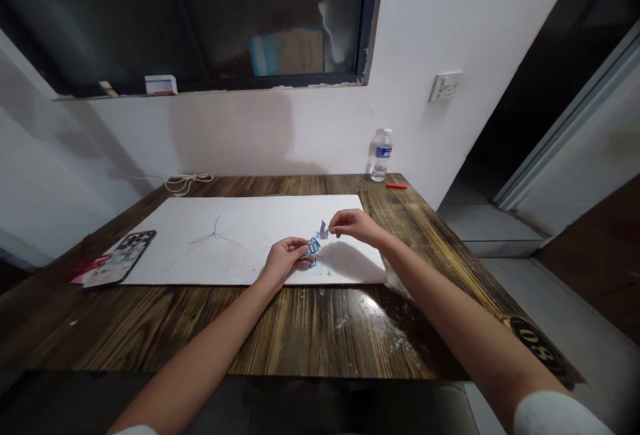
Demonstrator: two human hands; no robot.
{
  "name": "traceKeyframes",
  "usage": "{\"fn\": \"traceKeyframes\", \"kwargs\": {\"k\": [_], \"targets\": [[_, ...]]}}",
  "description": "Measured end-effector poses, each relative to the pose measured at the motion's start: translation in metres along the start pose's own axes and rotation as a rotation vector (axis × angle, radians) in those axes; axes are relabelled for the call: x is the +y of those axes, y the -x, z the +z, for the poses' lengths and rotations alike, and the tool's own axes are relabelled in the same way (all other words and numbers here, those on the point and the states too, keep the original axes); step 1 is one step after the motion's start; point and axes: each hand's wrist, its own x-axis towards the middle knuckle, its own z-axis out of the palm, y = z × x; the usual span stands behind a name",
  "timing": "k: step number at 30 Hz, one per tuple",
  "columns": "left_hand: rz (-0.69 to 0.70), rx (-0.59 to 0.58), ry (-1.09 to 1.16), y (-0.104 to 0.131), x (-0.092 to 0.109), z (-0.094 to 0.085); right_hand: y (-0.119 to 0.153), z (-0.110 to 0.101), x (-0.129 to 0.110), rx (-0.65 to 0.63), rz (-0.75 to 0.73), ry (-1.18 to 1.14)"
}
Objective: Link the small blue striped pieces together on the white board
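Observation:
Over the right part of a white board, my left hand is closed on a small blue-and-white figure, which looks like a cut-out or model with several angular parts. Fingers of my right hand are pinched together at a small grey and white piece. That piece is right at the figure's upper end; whether the two are joined I cannot tell. My left fingers hide part of the figure.
The board lies on a dark wooden table. A patterned flat case overlaps its left end. Toward the back are a coiled white cord, a water bottle and a red stick-like object. A wall stands behind.

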Motion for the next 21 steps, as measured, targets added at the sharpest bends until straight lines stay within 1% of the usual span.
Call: {"fn": "traceKeyframes", "kwargs": {"k": [1, 3, 6, 8, 11, 14, 17, 21], "targets": [[-0.006, -0.002, 0.001, 0.0, 0.0, 0.0, 0.004, 0.005, -0.004, 0.013, -0.032, -0.105], [-0.015, -0.011, 0.009, 0.0, -0.001, 0.0, 0.011, 0.016, -0.009, 0.012, -0.06, -0.229], [-0.017, -0.031, 0.023, -0.001, -0.001, 0.0, 0.017, 0.027, -0.007, 0.006, -0.012, -0.262], [-0.025, -0.03, 0.028, -0.002, -0.002, -0.001, 0.018, 0.03, -0.001, 0.001, 0.014, -0.249], [-0.038, -0.025, 0.027, -0.002, -0.002, -0.001, 0.019, 0.029, 0.005, -0.005, 0.024, -0.229], [-0.05, -0.027, 0.021, -0.003, -0.002, 0.0, 0.019, 0.026, 0.009, 0.028, 0.044, -0.174], [-0.065, -0.013, 0.004, -0.002, -0.002, 0.0, 0.017, 0.021, 0.014, 0.121, 0.07, -0.082], [-0.07, 0.0, -0.006, -0.002, -0.003, 0.0, 0.017, 0.006, 0.022, 0.278, 0.133, 0.089]]}}
